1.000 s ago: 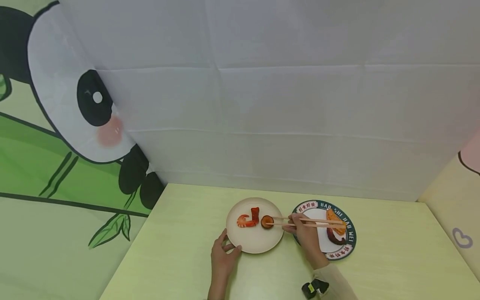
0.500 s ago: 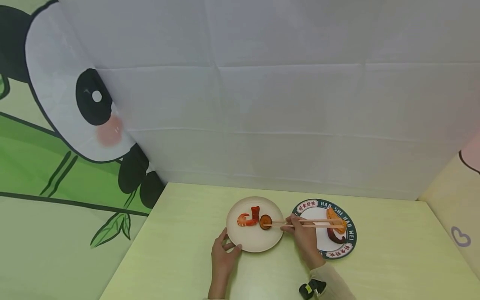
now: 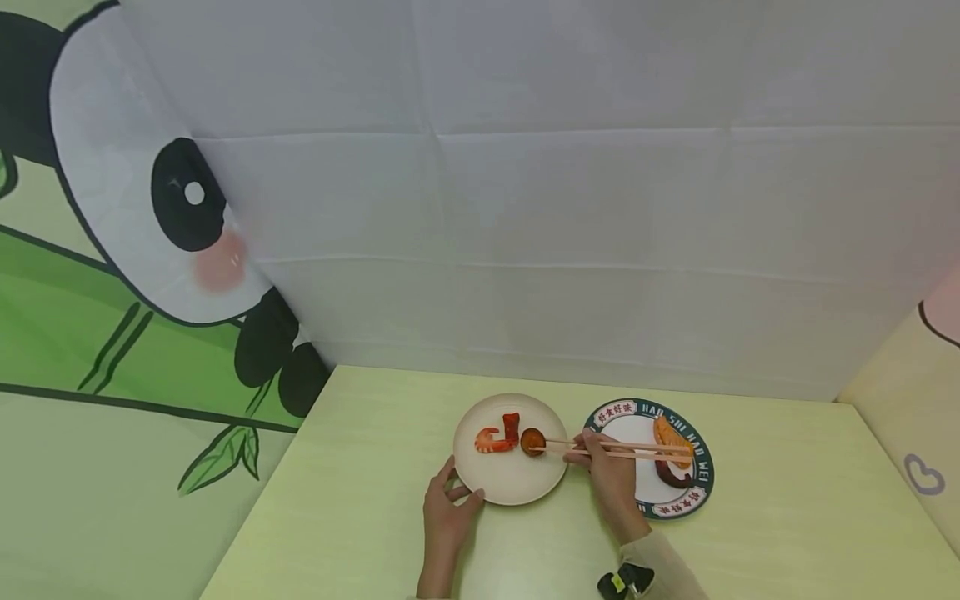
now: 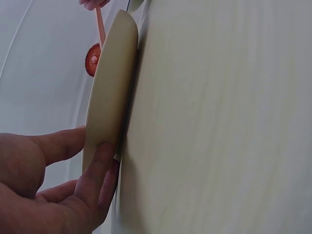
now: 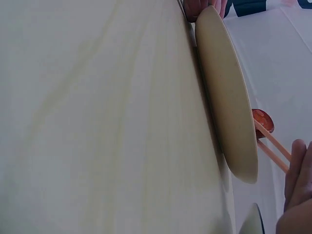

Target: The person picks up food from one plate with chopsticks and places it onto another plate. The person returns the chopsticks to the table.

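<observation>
My left hand (image 3: 448, 512) grips the near-left rim of a cream plate (image 3: 510, 487); in the left wrist view, its fingers (image 4: 95, 175) lie against the plate's outer side. On the plate are a shrimp (image 3: 491, 442) and a dark red strip of food (image 3: 512, 427). My right hand (image 3: 611, 475) holds a pair of wooden chopsticks (image 3: 637, 451) over the plate's right edge. Their tips are at a round brown piece like a mushroom cap (image 3: 532, 442), which shows above the plate rim in both wrist views. Whether it touches the plate is hidden.
Right of the cream plate lies a white plate with a dark green lettered rim (image 3: 702, 467), partly under my right hand. It bears orange food (image 3: 671, 435) and a dark curved piece (image 3: 671, 475). A grey-white wall sheet (image 3: 562, 250) rises behind the pale table (image 3: 360, 500).
The chopsticks and the round brown piece shift slightly left, then a touch back, and the piece turns a little between the tips. My left hand stays at the plate rim.
</observation>
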Demonstrator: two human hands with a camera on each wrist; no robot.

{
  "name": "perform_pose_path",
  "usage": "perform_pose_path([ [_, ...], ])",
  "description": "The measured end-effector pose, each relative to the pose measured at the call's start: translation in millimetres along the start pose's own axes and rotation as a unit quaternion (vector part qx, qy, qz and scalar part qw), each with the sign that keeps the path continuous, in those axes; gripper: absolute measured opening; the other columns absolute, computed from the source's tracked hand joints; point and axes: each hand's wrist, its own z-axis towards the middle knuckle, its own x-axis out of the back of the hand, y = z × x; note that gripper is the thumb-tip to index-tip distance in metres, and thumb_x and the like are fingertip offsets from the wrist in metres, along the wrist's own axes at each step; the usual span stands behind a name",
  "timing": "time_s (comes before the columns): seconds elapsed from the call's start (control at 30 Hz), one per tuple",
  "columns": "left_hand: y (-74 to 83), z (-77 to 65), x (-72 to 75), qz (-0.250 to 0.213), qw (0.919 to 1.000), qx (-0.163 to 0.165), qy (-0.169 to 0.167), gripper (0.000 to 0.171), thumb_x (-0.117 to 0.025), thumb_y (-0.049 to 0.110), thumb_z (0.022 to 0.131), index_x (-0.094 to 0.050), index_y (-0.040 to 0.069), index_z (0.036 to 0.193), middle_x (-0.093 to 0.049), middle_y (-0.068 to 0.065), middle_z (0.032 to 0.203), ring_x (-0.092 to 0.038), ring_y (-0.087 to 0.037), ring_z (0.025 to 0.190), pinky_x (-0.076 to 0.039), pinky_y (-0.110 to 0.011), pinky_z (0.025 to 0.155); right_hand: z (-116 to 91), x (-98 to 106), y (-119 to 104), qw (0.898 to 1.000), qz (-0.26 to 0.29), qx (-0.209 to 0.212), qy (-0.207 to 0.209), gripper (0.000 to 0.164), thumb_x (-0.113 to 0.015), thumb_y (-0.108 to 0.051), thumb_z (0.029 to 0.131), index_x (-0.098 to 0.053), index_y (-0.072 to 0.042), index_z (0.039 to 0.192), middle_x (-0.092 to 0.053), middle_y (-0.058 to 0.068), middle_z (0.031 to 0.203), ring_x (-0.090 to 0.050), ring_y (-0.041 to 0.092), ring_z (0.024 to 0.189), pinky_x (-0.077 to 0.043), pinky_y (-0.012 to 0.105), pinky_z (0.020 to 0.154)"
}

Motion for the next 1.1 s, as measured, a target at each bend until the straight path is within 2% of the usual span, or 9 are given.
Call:
perform_pose_path([
  [0.27,-0.6,0.5,-1.0,0.002,1.0,-0.007,0.002,0.07,-0.073,-0.006,0.071,-0.042,-0.006,0.133,-0.051,-0.019,0.117,-0.064,-0.025,0.085,-0.05,-0.029,0.07,-3,4,-6,0.999,-0.009,0.035,-0.009,0.039,-0.054,-0.021,0.094,-0.058,0.016,0.104,-0.06,0.029,0.097,-0.068,0.022,0.069,-0.054,0.034,0.069],
  [0.63,0.7,-0.9,-1.3,0.004,1.0,-0.007,0.001,0.07,-0.073,-0.005,0.07,-0.042,-0.007,0.133,-0.051,-0.02,0.117,-0.064,-0.025,0.085,-0.051,-0.03,0.07,-6,10,-8,0.996,-0.026,0.079,-0.025,0.04,-0.056,-0.025,0.093,-0.061,0.014,0.1,-0.059,0.033,0.096,-0.068,0.022,0.069,-0.053,0.033,0.069],
  [0.87,1.6,0.2,-1.5,0.001,1.0,-0.009,0.002,0.069,-0.072,-0.006,0.071,-0.042,-0.007,0.133,-0.05,-0.02,0.117,-0.064,-0.026,0.086,-0.05,-0.028,0.069,-9,13,-14,0.989,-0.05,0.128,-0.049,0.034,-0.053,-0.019,0.094,-0.061,0.014,0.096,-0.06,0.033,0.089,-0.068,0.021,0.067,-0.054,0.03,0.066],
  [1.1,2.4,-0.2,-1.4,-0.003,1.0,0.001,-0.001,0.07,-0.072,-0.005,0.071,-0.042,-0.006,0.134,-0.05,-0.019,0.119,-0.063,-0.025,0.087,-0.05,-0.034,0.074,-20,12,-32,0.983,-0.047,0.164,-0.068,0.024,-0.051,-0.005,0.094,-0.061,0.017,0.095,-0.058,0.035,0.086,-0.068,0.026,0.067,-0.053,0.035,0.063],
])
